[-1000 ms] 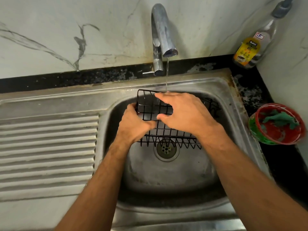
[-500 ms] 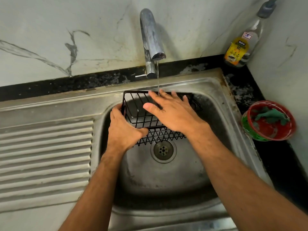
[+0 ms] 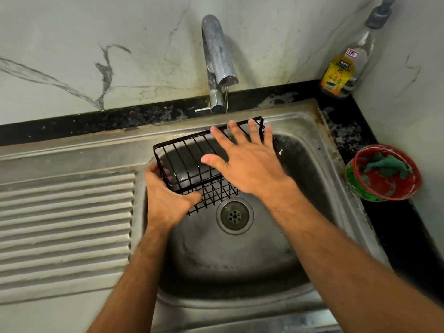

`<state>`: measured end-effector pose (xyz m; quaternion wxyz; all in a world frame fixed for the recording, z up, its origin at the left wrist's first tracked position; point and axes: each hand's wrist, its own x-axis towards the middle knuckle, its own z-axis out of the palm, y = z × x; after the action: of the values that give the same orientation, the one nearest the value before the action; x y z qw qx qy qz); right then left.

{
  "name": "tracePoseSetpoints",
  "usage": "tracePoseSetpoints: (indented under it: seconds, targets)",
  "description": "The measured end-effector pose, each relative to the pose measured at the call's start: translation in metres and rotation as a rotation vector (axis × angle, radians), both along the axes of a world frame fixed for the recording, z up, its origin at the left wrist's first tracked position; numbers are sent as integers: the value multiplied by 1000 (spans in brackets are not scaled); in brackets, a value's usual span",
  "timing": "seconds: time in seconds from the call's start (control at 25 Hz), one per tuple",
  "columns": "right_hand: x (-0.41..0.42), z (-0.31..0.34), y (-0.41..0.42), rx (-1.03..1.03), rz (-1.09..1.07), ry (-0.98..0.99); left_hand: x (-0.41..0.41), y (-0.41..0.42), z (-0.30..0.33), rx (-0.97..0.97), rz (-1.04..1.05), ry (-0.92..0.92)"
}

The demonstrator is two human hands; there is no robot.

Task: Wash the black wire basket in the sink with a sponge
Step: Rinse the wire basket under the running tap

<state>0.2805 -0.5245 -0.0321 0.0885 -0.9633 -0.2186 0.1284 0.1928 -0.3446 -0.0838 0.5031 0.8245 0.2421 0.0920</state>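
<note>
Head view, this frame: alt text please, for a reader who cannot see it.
A person's left hand grips a black wire basket over a steel sink while the open right hand lies across it under a thin stream from the tap. A dishwash bottle and a red bowl holding a green scrubber sit at right.

Under my right hand [image 3: 249, 164] the basket [image 3: 189, 159] is thin black-coated wire, faintly glossy; my left hand [image 3: 165, 200] grips its near corner. Below my fingers the sink [image 3: 240, 265] is dull, scuffed stainless steel. Beyond my fingertips the tap [image 3: 216, 56] is shiny, spotted chrome, against smooth veined marble [image 3: 72, 56]
</note>
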Motion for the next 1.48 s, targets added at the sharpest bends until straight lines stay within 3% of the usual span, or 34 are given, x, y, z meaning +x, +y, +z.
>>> tracePoseSetpoints:
  seconds: [0.12, 0.24, 0.36, 0.48, 0.72, 0.84, 1.08, 1.16, 1.32, 1.48]
  targets:
    - [-24, 5, 32, -21, 82, -150, -4, -5, -10, -43, 16, -60]
    - [-18, -2, 21, 101, 174, -282, -6, -4, -10, -82, 38, -53]
    - [-1, -15, -6, 197, 79, -410, -5, -2, -8, -104, 42, -36]
    - [-4, -12, 2, 194, -163, -410, -7, -9, -4, -141, 72, -22]
    - [5, 17, 2, 201, -203, -469, -8, 7, 6, -172, 82, 8]
    - [18, 19, -10, 397, -346, -262, -10, 9, 1, -183, 93, 38]
    - [39, 25, 5, 433, -288, -335, -8, 11, -21, -588, 97, 91]
    - [40, 31, 12, 408, -269, -357, -7, 11, -20, -627, 99, 102]
    - [34, 36, 16, 415, -355, -381, 0, 3, 0, -427, 172, 40]
    - [30, 20, -11, 585, -647, -117, 25, 0, 36, -98, 86, 94]
